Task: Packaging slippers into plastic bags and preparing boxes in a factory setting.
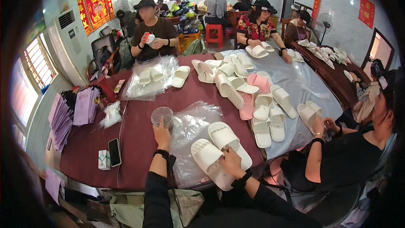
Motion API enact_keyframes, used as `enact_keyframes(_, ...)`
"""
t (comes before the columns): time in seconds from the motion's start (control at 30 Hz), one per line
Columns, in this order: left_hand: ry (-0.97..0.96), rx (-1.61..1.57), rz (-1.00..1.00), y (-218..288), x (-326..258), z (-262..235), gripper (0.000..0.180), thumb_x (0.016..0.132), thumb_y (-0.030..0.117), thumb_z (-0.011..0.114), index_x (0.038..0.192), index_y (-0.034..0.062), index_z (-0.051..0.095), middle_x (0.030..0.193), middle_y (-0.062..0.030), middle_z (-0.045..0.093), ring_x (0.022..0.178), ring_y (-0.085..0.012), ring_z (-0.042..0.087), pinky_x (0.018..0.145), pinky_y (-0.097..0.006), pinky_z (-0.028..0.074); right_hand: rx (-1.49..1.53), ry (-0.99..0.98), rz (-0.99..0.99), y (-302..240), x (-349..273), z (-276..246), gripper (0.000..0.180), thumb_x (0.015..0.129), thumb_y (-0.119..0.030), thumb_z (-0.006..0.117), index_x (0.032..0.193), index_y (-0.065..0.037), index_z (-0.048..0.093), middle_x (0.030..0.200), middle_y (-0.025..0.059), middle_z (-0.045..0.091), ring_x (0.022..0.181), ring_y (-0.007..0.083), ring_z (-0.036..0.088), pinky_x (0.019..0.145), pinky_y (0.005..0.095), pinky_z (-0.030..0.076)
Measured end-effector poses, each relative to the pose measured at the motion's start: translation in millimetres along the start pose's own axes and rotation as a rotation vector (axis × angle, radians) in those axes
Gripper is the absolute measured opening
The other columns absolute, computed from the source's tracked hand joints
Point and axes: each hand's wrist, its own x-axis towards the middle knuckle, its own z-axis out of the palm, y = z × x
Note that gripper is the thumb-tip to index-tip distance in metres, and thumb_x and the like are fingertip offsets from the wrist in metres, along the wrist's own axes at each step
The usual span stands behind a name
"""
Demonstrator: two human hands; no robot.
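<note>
My left hand reaches out over the dark red table and grips a small clear round plastic cup from below. My right hand rests on a pair of white slide slippers that lie side by side on a sheet of clear plastic bags near the table's front edge. The hand presses on the near slipper's strap area, with its fingers curled over the edge.
A black phone and a small box lie at the left front. Purple paper bags are stacked at the far left. Several white and pink slippers cover the middle. Other people sit around the table.
</note>
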Motion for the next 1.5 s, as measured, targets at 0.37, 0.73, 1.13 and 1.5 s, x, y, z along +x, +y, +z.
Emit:
enact_keyframes(0.37,-0.804,0.436,0.685,28.1,-152.0,-52.8,0.023,0.08,0.023,0.057,0.097,0.0081,0.062,0.094,-0.0145,0.062,0.087,-0.0331,0.06,0.072,-0.045,0.049,0.141,-0.106,0.174,-0.4,15.2,-5.5,0.025,0.074,-0.012,0.058,0.095,-0.001,0.064,0.099,0.0205,0.06,0.096,0.0357,0.057,0.079,0.0442,0.047)
enact_keyframes(0.73,-0.418,0.286,0.589,22.4,-229.3,-31.2,0.044,0.083,0.038,0.059,0.125,0.0275,0.053,0.124,-0.0193,0.047,0.111,-0.039,0.044,0.089,-0.05,0.038,0.645,-0.614,-0.069,61.8,-55.8,-89.0,0.02,0.081,-0.009,0.061,0.1,-0.003,0.066,0.121,0.0127,0.051,0.114,0.0251,0.048,0.095,0.0309,0.036)
enact_keyframes(1.13,-0.317,0.304,0.744,51.7,-169.2,-32.3,0.052,0.075,0.012,0.058,0.126,0.0095,0.05,0.089,-0.0106,0.057,0.09,-0.0292,0.055,0.07,-0.039,0.046,0.784,-0.709,-0.3,15.2,-66.6,-123.5,0.033,0.087,-0.011,0.058,0.119,-0.002,0.057,0.125,0.0127,0.053,0.116,0.023,0.051,0.096,0.0322,0.038)
enact_keyframes(1.5,-0.436,0.001,0.766,46.6,-155.7,-11.4,0.049,0.073,0.012,0.06,0.121,0.0056,0.052,0.105,-0.0278,0.053,0.102,-0.0422,0.05,0.083,-0.043,0.045,0.37,-0.498,-0.369,11.5,-64.7,-129.3,0.041,0.082,-0.02,0.06,0.123,-0.014,0.056,0.124,0.0077,0.055,0.106,0.0301,0.057,0.086,0.0323,0.046)
